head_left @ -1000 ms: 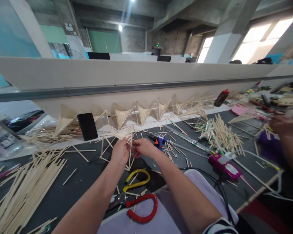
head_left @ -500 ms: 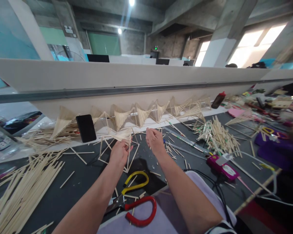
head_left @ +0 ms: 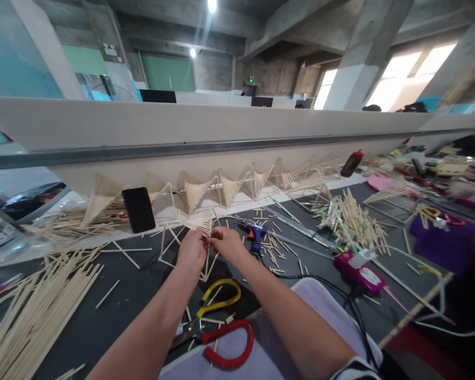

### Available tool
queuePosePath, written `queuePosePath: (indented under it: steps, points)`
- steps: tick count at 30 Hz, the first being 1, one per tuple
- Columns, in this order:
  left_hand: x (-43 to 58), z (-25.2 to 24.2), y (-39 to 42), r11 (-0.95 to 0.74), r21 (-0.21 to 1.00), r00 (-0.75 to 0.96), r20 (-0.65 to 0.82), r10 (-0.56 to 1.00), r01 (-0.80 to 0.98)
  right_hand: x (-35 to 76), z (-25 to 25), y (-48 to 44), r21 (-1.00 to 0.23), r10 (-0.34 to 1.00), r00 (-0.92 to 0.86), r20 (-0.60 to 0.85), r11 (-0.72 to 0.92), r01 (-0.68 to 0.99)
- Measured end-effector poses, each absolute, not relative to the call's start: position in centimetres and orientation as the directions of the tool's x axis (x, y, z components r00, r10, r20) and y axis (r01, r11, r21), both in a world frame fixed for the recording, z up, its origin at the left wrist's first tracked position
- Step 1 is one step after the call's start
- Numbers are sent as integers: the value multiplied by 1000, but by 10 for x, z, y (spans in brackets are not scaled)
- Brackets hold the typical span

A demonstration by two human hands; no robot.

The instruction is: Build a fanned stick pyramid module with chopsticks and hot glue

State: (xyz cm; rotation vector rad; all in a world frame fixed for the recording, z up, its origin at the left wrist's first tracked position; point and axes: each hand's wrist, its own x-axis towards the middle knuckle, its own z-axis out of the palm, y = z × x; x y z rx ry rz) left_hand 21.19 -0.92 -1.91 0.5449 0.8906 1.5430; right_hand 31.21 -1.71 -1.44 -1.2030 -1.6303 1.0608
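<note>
My left hand (head_left: 192, 248) is closed around the lower end of a twisted fan of thin wooden sticks, part of a wooden stick model (head_left: 198, 220). Its triangular open frame stands on the dark tabletop around that hand. The fingers of my right hand (head_left: 226, 244) are pinched together at the right side of the same model, touching it close to my left fingertips; any small piece between them is hidden. To the right of my right hand lies a blue glue gun (head_left: 256, 236) with an orange part. Scissors (head_left: 221, 330) with one yellow and one red handle lie below my wrists.
Long sticks (head_left: 59, 306) are piled at left, near a black phone (head_left: 138, 209) leaning upright. Finished twisted stick models (head_left: 231, 187) line the partition. Short sticks (head_left: 350, 219), a magenta power strip (head_left: 358, 272) with cables and a purple cloth (head_left: 439, 240) lie at right.
My right hand has moved left and down from beside the glue gun to the stick model, leaving the glue gun in view. My left hand still holds the model in place.
</note>
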Motion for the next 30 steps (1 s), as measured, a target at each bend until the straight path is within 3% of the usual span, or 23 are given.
queuePosePath:
  steps: [10, 27, 30]
  points:
    - [216, 4, -23, -4, 819, -196, -132, 972, -574, 300, -32, -24, -768, 909, -57, 413, 381, 515]
    - [222, 24, -40, -127, 794, -79, 100, 992, -594, 315, -22, -29, -561, 686, -101, 720, 662, 497]
    - [226, 38, -55, -74, 825, -55, 52, 997, -561, 326, -15, -24, -489, 621, -106, 777, 700, 521]
